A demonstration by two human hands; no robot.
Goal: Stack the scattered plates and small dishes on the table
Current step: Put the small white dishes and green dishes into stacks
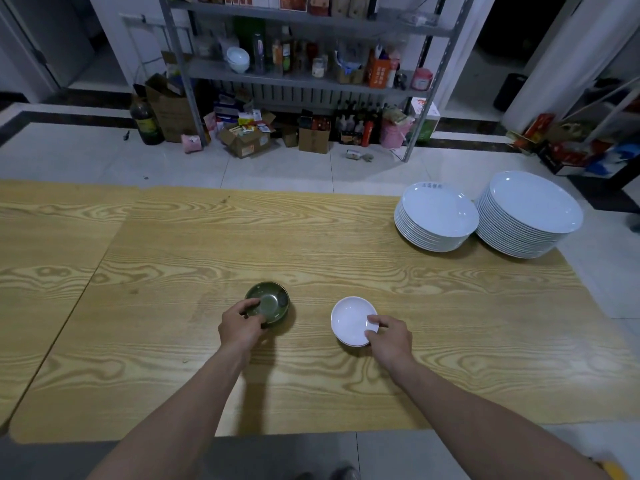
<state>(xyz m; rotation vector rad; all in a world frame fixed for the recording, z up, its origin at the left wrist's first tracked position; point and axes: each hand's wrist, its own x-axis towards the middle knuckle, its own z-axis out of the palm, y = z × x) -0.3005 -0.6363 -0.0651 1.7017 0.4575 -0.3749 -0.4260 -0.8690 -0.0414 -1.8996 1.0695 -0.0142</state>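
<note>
We see a wooden counter (207,237) on a pale tiled floor (104,157). Behind it stands a metal shelf (304,76) crowded with bottles and boxes. At the counter's far right, two plate stacks (436,216) (533,202) stand just beside each other. In the near middle, the fingers of the left hand (242,327) grasp the rim of an empty green dish (273,303). Well apart from it, the fingers of the right hand (388,337) grasp an empty white dish (349,318).

Only one view: a wide-angle cam worn on the person's head, looking fwd and down across a wooden table (311,237) from its near edge. Both forearms enter from the bottom of frame; the left hand (239,329), gripping a green dish (275,301), and right hand (391,339), pinching a white dish (349,318), sit close to the lens, centre-low. Further off, at top, the cam faces a metal shelf unit (311,79) across a tiled floor (104,150).
</note>
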